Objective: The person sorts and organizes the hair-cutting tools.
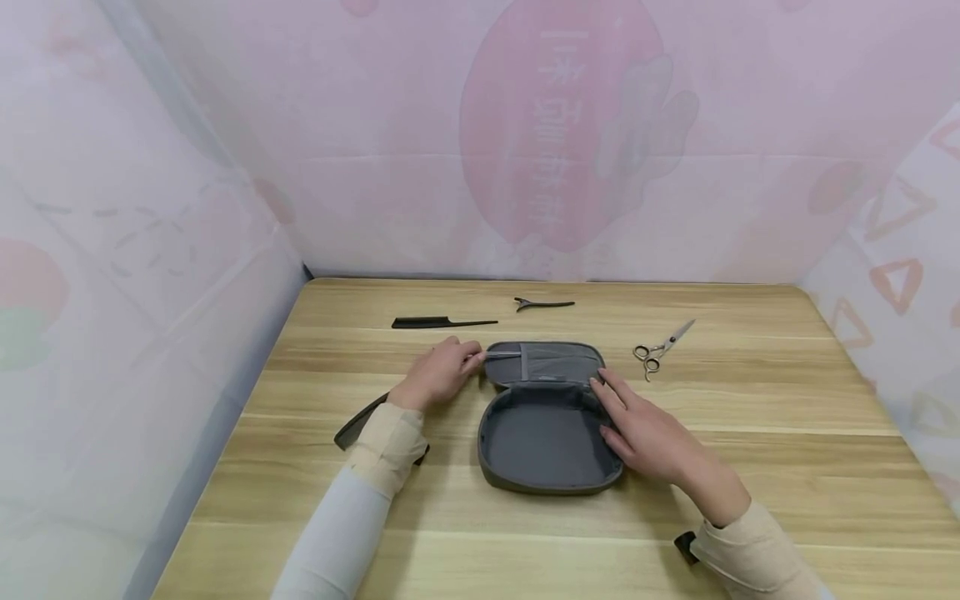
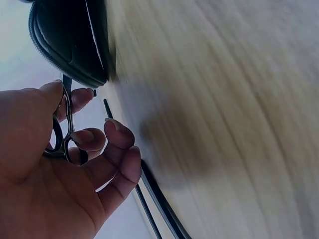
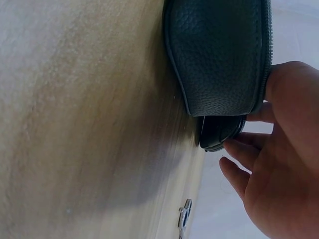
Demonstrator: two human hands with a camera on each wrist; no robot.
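Grey fabric lines the open case (image 1: 550,433) lying flat on the wooden table (image 1: 750,467), its lid folded back and away from the person. The left hand (image 1: 437,372) has its fingers curled round the ring handles of a pair of scissors (image 2: 62,134), seen clearly in the left wrist view, with the blades pointing toward the lid's pocket just beyond the fingertips. The right hand (image 1: 643,427) lies with fairly straight fingers against the case's right edge near the hinge, steadying it; it grips nothing.

To do this step well, I judge the blades should stay closed and slide in flat along the pocket, while the right-hand fingers keep pressing the case down so it does not skid on the smooth wood. A slow push is wiser than a jab, since the points could snag the lining.

Beyond the left fingertips lie a black tail comb (image 1: 442,322) and a black hair clip (image 1: 543,304); a second pair of scissors (image 1: 662,347) lies well past the right fingertips. Another dark comb (image 1: 356,427) lies under the left wrist.

Mirrored, faint characters show through the pink backdrop (image 1: 555,150), too blurred to read. No brand shows on the case.
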